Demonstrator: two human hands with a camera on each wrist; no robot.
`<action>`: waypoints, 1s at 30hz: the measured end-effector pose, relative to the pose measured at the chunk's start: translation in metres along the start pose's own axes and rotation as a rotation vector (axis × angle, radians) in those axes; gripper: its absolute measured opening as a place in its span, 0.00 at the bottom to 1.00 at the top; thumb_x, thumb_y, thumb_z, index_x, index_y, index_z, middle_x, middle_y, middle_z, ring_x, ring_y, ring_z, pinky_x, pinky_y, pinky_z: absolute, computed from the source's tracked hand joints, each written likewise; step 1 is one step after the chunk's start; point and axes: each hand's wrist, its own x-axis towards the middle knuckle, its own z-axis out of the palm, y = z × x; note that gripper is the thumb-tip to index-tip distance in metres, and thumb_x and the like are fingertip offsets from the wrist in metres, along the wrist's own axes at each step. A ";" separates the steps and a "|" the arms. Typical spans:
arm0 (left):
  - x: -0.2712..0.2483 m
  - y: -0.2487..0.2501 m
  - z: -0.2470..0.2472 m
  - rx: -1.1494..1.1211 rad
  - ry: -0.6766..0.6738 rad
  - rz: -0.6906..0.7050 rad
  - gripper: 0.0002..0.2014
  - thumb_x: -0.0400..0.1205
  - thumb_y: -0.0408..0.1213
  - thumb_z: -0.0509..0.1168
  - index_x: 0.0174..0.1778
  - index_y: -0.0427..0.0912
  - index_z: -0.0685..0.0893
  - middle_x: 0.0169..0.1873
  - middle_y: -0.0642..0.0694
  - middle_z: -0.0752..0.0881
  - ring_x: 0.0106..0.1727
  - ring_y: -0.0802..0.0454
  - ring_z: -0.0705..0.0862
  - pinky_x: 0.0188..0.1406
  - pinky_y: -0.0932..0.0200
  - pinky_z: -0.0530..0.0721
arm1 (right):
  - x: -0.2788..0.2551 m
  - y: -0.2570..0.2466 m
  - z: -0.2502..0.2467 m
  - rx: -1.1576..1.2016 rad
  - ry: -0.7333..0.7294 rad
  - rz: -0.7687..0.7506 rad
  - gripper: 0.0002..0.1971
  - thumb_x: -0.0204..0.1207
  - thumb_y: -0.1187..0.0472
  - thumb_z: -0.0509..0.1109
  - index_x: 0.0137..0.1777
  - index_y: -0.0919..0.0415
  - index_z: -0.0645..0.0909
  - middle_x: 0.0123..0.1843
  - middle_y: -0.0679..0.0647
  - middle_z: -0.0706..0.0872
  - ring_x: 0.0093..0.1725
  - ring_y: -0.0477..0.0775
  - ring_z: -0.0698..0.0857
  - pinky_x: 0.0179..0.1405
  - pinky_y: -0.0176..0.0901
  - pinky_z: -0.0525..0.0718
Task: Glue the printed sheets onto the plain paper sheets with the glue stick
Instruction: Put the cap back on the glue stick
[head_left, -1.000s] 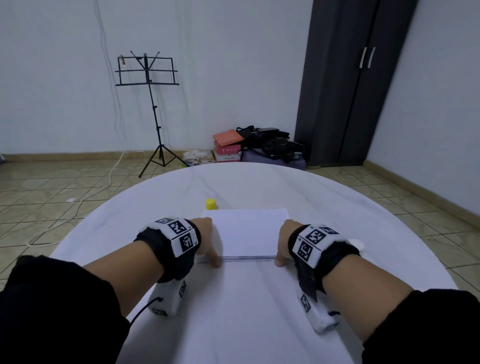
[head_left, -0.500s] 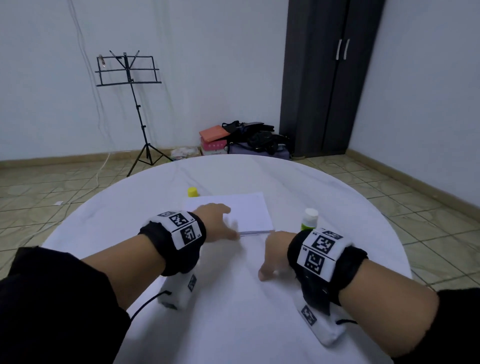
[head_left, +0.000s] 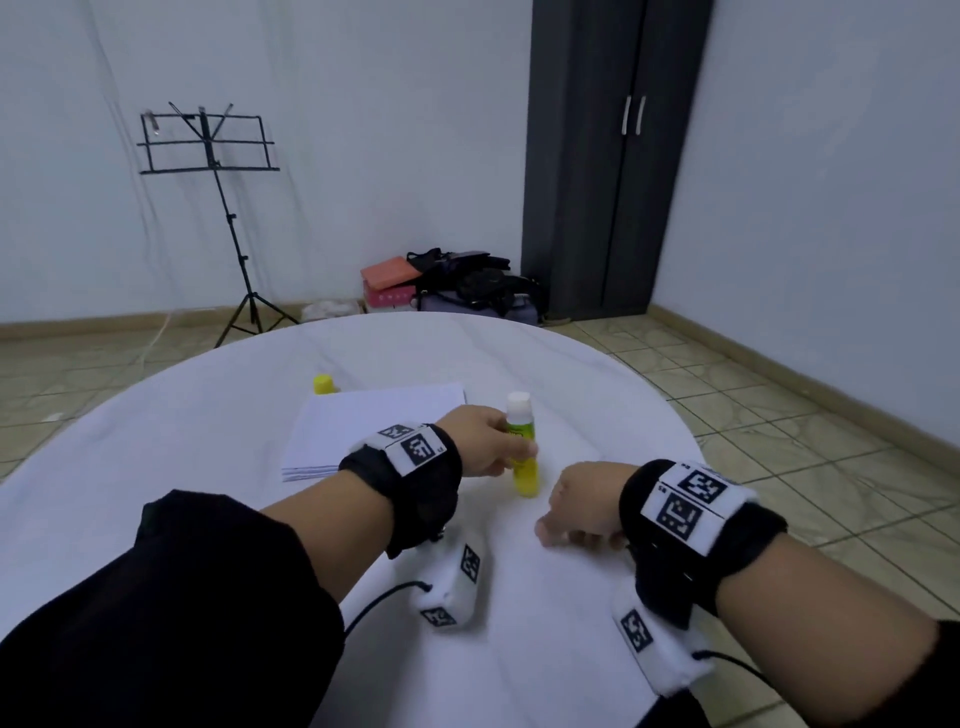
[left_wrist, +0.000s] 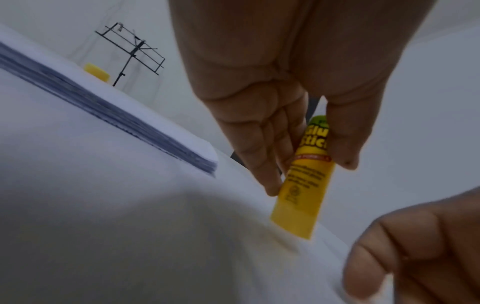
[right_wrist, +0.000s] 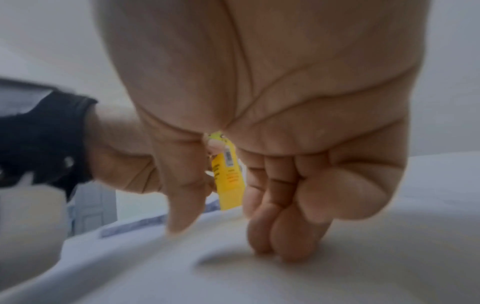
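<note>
Glue stick stands right of paper stack.

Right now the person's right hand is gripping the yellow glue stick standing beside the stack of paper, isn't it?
Not quite: the left hand grips the glue stick, as the head view shows. The right hand holds nothing, its fingertips on the white table. The stick does stand beside the stack of paper.

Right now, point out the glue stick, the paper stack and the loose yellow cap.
glue stick (head_left: 524, 470), head view, yellow body below the left hand.
paper stack (head_left: 379, 421), head view, top sheet.
yellow cap (head_left: 323, 384), head view, its side, behind the stack.
</note>
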 end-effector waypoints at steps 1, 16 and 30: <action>-0.002 -0.001 -0.006 -0.073 0.028 -0.003 0.07 0.75 0.38 0.74 0.44 0.40 0.85 0.43 0.42 0.87 0.42 0.50 0.86 0.57 0.55 0.86 | 0.003 -0.002 -0.001 0.084 0.022 -0.013 0.15 0.78 0.48 0.67 0.45 0.62 0.79 0.37 0.53 0.82 0.29 0.52 0.78 0.25 0.35 0.75; -0.025 -0.058 -0.135 -0.885 0.273 0.132 0.08 0.79 0.32 0.68 0.52 0.35 0.83 0.44 0.42 0.87 0.42 0.50 0.88 0.48 0.60 0.89 | 0.063 -0.137 0.004 1.343 -0.170 -0.358 0.13 0.82 0.55 0.63 0.50 0.66 0.81 0.38 0.60 0.88 0.30 0.51 0.86 0.27 0.39 0.80; -0.014 -0.086 -0.154 -1.099 0.287 0.150 0.18 0.77 0.31 0.66 0.61 0.28 0.80 0.41 0.41 0.87 0.41 0.50 0.88 0.45 0.62 0.89 | 0.099 -0.164 0.017 1.549 -0.277 -0.386 0.13 0.69 0.58 0.70 0.47 0.68 0.80 0.33 0.61 0.85 0.28 0.52 0.84 0.23 0.39 0.81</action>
